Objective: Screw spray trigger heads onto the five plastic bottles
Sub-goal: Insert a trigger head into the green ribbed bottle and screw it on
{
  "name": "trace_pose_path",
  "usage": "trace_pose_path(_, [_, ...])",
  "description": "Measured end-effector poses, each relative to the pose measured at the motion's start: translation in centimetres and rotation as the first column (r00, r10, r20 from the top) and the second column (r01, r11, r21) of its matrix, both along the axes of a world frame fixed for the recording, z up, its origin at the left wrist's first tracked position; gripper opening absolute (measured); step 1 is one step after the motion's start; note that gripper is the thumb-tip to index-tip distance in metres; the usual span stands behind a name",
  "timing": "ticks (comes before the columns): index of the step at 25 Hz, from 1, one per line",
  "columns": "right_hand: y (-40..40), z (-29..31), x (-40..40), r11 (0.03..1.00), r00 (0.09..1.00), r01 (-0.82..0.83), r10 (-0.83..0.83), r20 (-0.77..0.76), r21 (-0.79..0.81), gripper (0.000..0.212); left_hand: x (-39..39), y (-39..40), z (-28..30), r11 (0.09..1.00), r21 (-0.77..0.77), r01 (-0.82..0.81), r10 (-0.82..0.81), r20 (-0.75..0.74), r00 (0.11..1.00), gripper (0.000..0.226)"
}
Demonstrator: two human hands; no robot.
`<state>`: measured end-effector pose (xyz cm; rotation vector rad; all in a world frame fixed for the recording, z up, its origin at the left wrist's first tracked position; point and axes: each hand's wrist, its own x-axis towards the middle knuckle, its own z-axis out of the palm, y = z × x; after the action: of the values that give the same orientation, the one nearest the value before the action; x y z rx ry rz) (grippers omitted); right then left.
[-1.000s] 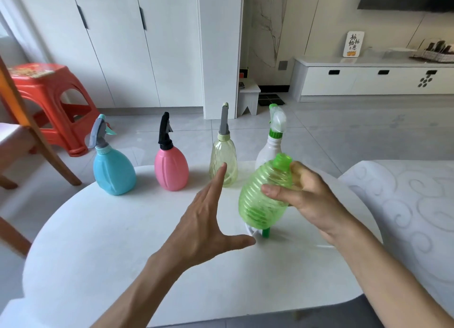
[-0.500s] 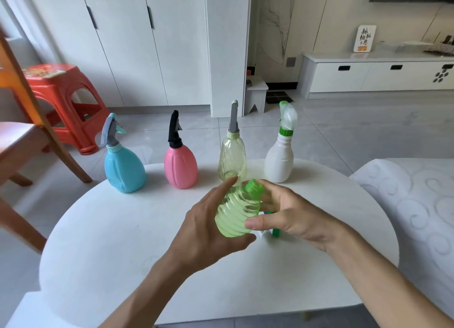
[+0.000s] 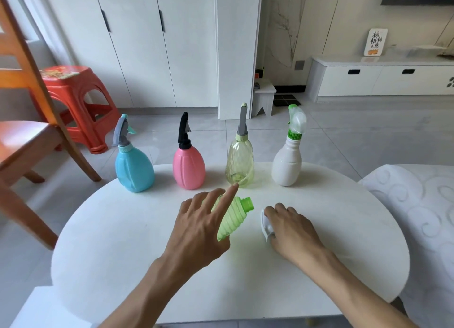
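Red stool (image 3: 73, 101) beside wooden chair (image 3: 22, 136); white cabinets (image 3: 137, 45) behind.

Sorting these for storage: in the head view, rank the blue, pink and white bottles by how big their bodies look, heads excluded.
1. blue bottle, widest body.
2 and 3. pink bottle and white bottle: too close to rank; the pink is rounder, the white taller and narrower. All three stand in one row, so nearness hardly matters.

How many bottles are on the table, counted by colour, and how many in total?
Blue bottle: 1
Pink bottle: 1
Clear yellowish bottle: 1
White bottle: 1
Green bottle, held in the left hand, with no spray head on it: 1
Total: 5
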<state>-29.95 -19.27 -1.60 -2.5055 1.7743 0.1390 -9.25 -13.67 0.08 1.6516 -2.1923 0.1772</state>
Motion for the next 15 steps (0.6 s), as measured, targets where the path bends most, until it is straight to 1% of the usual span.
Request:
trace_pose_path(2, [0.0, -0.1, 0.2, 0.999, 0.999, 0.045, -0.046, -0.016, -0.031, 0.031, 0.2, 0.0, -0.1, 1.000, 0.002, -0.008, 0.008, -0.005, 1.000, 0.101])
trace_pose_path(3, [0.0, -0.1, 0.2, 0.998, 0.998, 0.061, -0.061, -0.006, -0.020, 0.029, 0.3, 0.0, -0.1, 1.000, 0.004, -0.011, 0.011, -0.014, 1.000, 0.100])
trace_pose_path(5, [-0.2, 0.3, 0.1, 0.998, 0.997, 0.056, -0.055, 0.056, -0.022, 0.025, 0.5, -0.1, -0.3, 1.000, 0.010, -0.020, 0.020, -0.029, 0.999, 0.098])
trace_pose_path(6, [-0.5, 0.9, -0.1, 0.997, 0.989, 0.063, -0.056, 0.135, -0.047, 0.024, 0.6, -0.1, -0.4, 1.000, 0.011, -0.023, 0.024, -0.032, 0.999, 0.098])
trace_pose_path(7, [-0.8, 1.7, -0.4, 0.993, 0.953, 0.104, -0.082, 0.291, -0.062, 0.024, 0.7, -0.3, -0.4, 1.000, 0.013, -0.025, 0.026, -0.033, 0.999, 0.099])
trace_pose_path(8, [-1.1, 2.7, -0.8, 0.985, 0.854, 0.166, -0.124, 0.506, -0.037, 0.026, 0.8, -0.4, -0.5, 0.999, 0.016, -0.029, 0.030, -0.034, 0.999, 0.099])
trace_pose_path(9, [-1.4, 3.9, -1.1, 0.976, 0.665, 0.218, -0.163, 0.729, 0.019, 0.029, 0.9, -0.5, -0.5, 0.999, 0.016, -0.037, 0.038, -0.036, 0.999, 0.100])
trace_pose_path(10, [-1.7, 5.1, -1.6, 0.965, 0.421, 0.255, -0.167, 0.891, 0.060, 0.031, 1.0, -0.5, -0.6, 0.999, 0.016, -0.047, 0.048, -0.040, 0.998, 0.100])
trace_pose_path(11, [-1.9, 6.3, -2.3, 0.955, 0.192, 0.285, -0.138, 0.972, 0.080, 0.032, 1.0, -0.6, -0.7, 0.998, 0.018, -0.055, 0.056, -0.043, 0.998, 0.100])
trace_pose_path(12, [-2.1, 7.3, -3.0, 0.947, 0.004, 0.302, -0.112, 0.994, 0.106, 0.033, 1.0, -0.6, -0.7, 0.998, 0.023, -0.059, 0.060, -0.046, 0.997, 0.100])
trace_pose_path(13, [-2.2, 8.1, -3.6, 0.943, -0.159, 0.296, -0.109, 0.981, 0.153, 0.033, 1.0, -0.6, -0.8, 0.998, 0.031, -0.058, 0.060, -0.048, 0.997, 0.100])
trace_pose_path(14, [-2.3, 8.6, -4.2, 0.940, -0.292, 0.268, -0.130, 0.948, 0.212, 0.034, 0.8, -0.6, -0.9, 0.998, 0.039, -0.055, 0.057, -0.048, 0.997, 0.100])
trace_pose_path(15, [-2.3, 8.9, -4.6, 0.936, -0.384, 0.232, -0.163, 0.909, 0.265, 0.036, 0.7, -0.6, -1.0, 0.998, 0.044, -0.051, 0.053, -0.045, 0.998, 0.100])
